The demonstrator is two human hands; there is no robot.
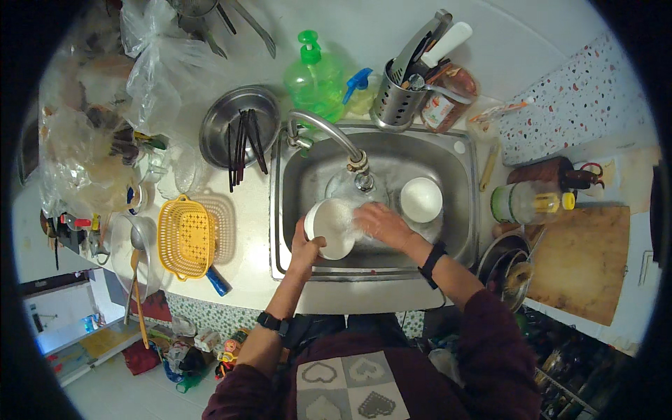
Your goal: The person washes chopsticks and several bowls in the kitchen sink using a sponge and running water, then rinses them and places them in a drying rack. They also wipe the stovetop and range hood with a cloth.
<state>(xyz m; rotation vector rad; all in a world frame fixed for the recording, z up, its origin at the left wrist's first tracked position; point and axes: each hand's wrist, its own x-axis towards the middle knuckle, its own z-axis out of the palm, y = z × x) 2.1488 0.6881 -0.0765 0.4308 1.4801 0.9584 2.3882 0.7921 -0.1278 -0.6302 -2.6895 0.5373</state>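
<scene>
My left hand (304,249) grips a white bowl (332,231) by its left side, the thumb over the rim. The bowl is tilted, its inside facing up, over the stainless-steel sink (457,241). At the bowl's right edge is my right hand (382,224), fingers extended and blurred among splashing water; I see nothing held in it. Just above both hands, the nozzle of a curved metal faucet (336,131) points down, with water running near the bowl. A second white bowl (421,199) rests in the sink, right of my right hand.
Left of the sink are a steel basin (215,131) with dark chopsticks (242,152) and a yellow plastic basket (184,239). Behind it stand a green pump bottle (315,84) and a utensil holder (395,107). A plastic bottle (525,202), pans (496,257) and a cutting board (583,257) are right.
</scene>
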